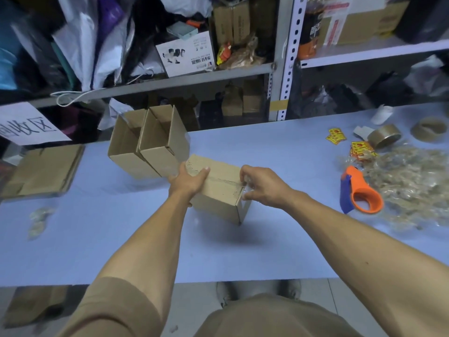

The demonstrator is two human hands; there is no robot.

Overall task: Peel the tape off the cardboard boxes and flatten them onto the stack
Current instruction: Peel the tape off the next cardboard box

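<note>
Box (218,190) mid-table (121,239), closed, taped along top seam. Left hand (192,178) clamps its far-left end; right hand (262,188) pinches clear tape (246,188) at near-right edge. Judged light, stiff corrugated board; tape thin and likely to tear, so best pulled from the lifted end, low along the seam. Two open boxes (148,144) just beyond, touching each other. Flat stack (43,171) far left, path to it unobstructed. Peeled-tape heap (413,181) right; orange dispenser (362,193) beside it; tape roll (384,136) farther back.
</note>
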